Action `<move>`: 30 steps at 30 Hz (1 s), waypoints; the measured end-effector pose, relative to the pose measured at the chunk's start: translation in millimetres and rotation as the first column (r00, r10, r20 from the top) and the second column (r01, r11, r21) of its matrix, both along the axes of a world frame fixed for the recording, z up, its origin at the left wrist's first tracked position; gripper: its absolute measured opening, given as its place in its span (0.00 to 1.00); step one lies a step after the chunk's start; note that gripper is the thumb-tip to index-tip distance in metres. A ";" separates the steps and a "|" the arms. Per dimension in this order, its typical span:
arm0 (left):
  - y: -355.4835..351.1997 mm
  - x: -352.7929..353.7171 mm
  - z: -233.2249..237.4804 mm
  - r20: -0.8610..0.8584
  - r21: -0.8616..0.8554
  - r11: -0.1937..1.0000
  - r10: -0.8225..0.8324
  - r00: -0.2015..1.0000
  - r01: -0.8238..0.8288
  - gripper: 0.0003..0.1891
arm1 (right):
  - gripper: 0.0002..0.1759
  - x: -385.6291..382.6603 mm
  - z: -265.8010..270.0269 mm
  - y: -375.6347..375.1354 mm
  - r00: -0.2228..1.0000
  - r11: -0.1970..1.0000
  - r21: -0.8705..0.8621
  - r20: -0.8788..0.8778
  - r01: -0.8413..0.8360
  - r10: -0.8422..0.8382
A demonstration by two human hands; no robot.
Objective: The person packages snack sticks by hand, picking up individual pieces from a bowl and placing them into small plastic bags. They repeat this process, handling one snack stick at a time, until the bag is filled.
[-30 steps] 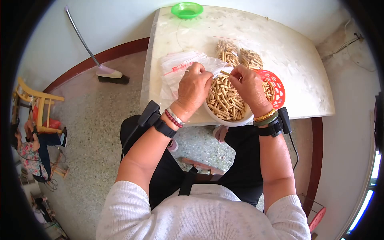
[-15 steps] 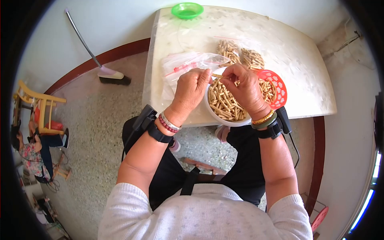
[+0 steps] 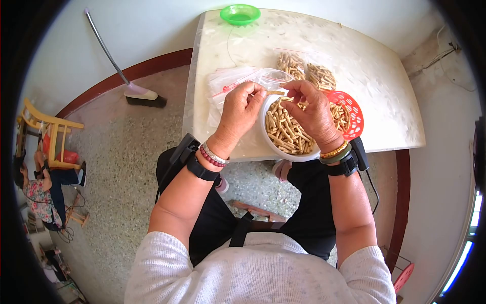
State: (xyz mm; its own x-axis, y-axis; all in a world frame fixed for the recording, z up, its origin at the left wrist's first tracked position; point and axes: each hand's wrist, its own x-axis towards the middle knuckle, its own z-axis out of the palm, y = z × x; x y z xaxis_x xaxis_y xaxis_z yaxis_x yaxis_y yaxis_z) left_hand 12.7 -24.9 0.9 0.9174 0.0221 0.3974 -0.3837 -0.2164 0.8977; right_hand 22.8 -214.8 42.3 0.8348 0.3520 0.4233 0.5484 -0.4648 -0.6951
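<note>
My left hand pinches a short tan stick between thumb and fingertips; its free end points toward my right hand. The right thumb and index finger are curled but apart, close to the stick's end. Under both hands stands a white bowl filled with similar cut sticks. Against its right side, partly behind my right hand, is a red perforated basket with more sticks in it.
Flat clear zip bags lie left of the bowl on the pale table. Two filled bags rest behind it. A green bowl stands at the far edge. Left are a broom, a wooden chair and another person.
The right thumb and index finger have parted and moved off the stick, which was between both hands. The left hand still holds it.
</note>
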 end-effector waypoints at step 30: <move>0.0 30.8 -3.8 0.317 0.566 0.781 0.089 0.944 -0.264 0.17 | 0.08 30.7 -11.1 11.3 0.942 0.942 0.013 -0.026 0.335 -0.335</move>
